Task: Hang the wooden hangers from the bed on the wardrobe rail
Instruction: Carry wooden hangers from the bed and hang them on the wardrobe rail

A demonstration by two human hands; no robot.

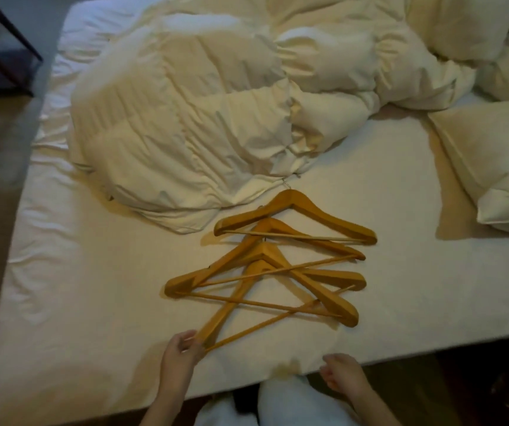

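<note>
Closest in: left hand [182,348] pinched shut on the near shoulder tip of the nearest hanger [247,305], right at the front edge of the hanger pile [271,265]. Right hand [339,376] hovering loosely curled, holding nothing, at the bed's edge just in front of the pile and clear of it.

Risk number one: tangling. Nearest hanger's crossbar threaded across the bars of two others in the pile, so probably dragging neighbours along on any straight lift, maybe tipping one off the bed [93,302] onto the floor. One-corner grip, too — likely to swing and twist under its own weight.

Further back in the pile: top hanger [296,219] lying flat, metal hook [287,182] tucked against the crumpled duvet [201,118] directly behind the pile. Could snag fabric on the way out.

Beyond the pile to the right: pillows [486,167], well apart, no trouble there. Wardrobe rail nowhere in view.
</note>
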